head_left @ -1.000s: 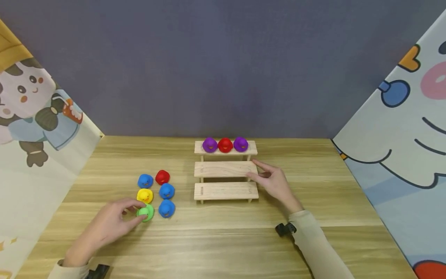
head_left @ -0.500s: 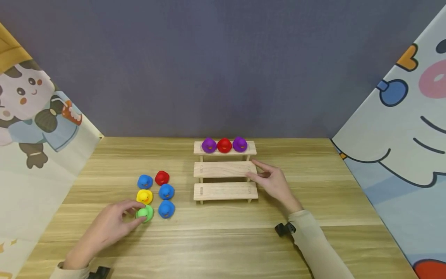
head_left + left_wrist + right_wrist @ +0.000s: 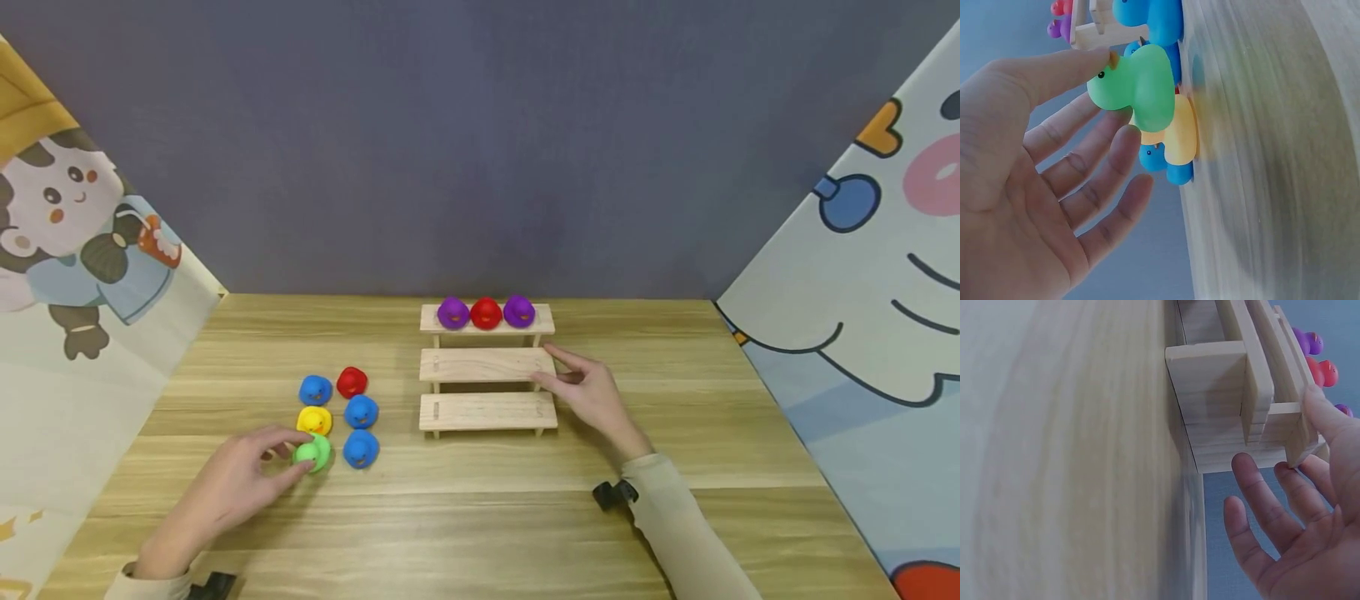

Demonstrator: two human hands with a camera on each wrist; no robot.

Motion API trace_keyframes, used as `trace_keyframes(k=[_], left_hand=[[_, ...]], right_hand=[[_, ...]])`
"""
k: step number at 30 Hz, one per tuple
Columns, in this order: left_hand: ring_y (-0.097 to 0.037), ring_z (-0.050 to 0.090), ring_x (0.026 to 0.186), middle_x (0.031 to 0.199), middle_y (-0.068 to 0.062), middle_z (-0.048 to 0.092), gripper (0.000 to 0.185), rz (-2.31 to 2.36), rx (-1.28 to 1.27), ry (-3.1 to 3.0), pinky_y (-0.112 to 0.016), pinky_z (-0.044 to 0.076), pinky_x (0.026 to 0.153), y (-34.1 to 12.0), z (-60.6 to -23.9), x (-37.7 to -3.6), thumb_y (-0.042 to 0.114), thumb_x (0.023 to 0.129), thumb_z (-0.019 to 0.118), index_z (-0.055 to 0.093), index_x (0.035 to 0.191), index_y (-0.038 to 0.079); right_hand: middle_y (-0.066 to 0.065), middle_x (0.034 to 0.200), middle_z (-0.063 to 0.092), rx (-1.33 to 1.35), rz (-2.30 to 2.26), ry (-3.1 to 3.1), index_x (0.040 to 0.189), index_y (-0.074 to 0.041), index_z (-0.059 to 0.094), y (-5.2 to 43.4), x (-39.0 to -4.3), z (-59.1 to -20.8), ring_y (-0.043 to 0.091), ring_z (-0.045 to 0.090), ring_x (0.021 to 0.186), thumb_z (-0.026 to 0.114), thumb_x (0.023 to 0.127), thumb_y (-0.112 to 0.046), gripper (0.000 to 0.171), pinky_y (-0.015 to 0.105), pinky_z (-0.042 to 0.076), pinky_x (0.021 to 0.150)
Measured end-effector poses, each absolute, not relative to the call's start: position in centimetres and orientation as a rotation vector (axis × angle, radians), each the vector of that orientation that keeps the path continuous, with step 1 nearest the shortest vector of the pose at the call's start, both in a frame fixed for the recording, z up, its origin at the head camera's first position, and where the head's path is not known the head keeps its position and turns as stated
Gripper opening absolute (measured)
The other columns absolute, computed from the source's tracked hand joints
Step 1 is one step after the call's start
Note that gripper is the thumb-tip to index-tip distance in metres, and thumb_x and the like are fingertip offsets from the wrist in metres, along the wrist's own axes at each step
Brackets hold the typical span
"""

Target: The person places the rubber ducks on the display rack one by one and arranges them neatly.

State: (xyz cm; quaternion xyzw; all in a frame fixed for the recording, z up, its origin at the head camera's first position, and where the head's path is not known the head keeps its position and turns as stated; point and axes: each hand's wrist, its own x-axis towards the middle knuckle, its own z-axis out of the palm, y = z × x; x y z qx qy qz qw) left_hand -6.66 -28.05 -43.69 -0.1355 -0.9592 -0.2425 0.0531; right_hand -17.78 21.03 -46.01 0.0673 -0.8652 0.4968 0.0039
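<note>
Left hand (image 3: 232, 483) pinches the green duck (image 3: 311, 454) by thumb and fingertips, on the surface left of the stepped wooden rack (image 3: 487, 367), touching the yellow duck (image 3: 313, 419). Right hand (image 3: 592, 392) is relaxed, fingers on the rack's middle-step end. Risks: the shallow pinch could slip; lifting could nudge the yellow duck or blue duck (image 3: 361, 448). Palm contact hidden; wrist views blurred.

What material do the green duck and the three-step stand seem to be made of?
Green duck: probably soft rubber or vinyl, with a smooth, matte, slightly translucent skin and rounded moulded form.
Three-step stand: unfinished pale wood; the right wrist view shows grain lines and plain sawn edges without varnish shine.
</note>
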Motion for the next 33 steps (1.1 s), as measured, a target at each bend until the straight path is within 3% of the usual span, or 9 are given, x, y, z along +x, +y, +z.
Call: trace_keyframes(k=[8, 15, 22, 33], left_hand=[[-0.004, 0.065, 0.082, 0.096, 0.014, 0.075, 0.028, -0.765, -0.425, -2.873, -0.029, 0.058, 0.074, -28.2, -43.6, -6.5, 0.025, 0.085, 0.091, 0.08, 0.11, 0.02], [0.0, 0.064, 0.081, 0.093, 0.014, 0.074, 0.029, -0.786, -0.489, -2.728, -0.029, 0.06, 0.072, -28.2, -43.2, -6.8, 0.014, 0.082, 0.091, 0.08, 0.109, 0.018], [-0.001, 0.063, 0.083, 0.098, 0.011, 0.076, 0.031, -0.832, -0.528, -2.697, -0.026, 0.059, 0.073, -27.2, -42.7, -7.4, 0.012, 0.082, 0.091, 0.081, 0.11, 0.018], [-0.005, 0.065, 0.081, 0.101, 0.008, 0.078, 0.032, -0.863, -0.537, -2.621, -0.025, 0.059, 0.073, -25.1, -41.9, -8.3, 0.012, 0.083, 0.091, 0.081, 0.112, 0.02]], right_hand=[[0.011, 0.158, 0.057, 0.206, 1.582, -2.716, 0.15, -0.022, 0.063, 21.0, -17.6, -46.2, 0.031, 0.078, 0.108, 0.083, 0.092, -0.048, 0.066, 0.026, 0.063, 0.078], [0.008, 0.158, 0.058, 0.198, 1.592, -2.714, 0.149, -0.027, 0.064, 21.1, -17.6, -46.1, 0.03, 0.078, 0.11, 0.082, 0.092, -0.049, 0.064, 0.026, 0.063, 0.079], [0.01, 0.158, 0.058, 0.201, 1.567, -2.721, 0.15, -0.026, 0.063, 21.1, -17.7, -46.0, 0.031, 0.078, 0.111, 0.082, 0.092, -0.051, 0.066, 0.031, 0.064, 0.083], [0.008, 0.157, 0.058, 0.194, 1.566, -2.719, 0.149, -0.028, 0.063, 21.1, -17.8, -46.1, 0.03, 0.077, 0.112, 0.082, 0.091, -0.052, 0.065, 0.029, 0.064, 0.083]])
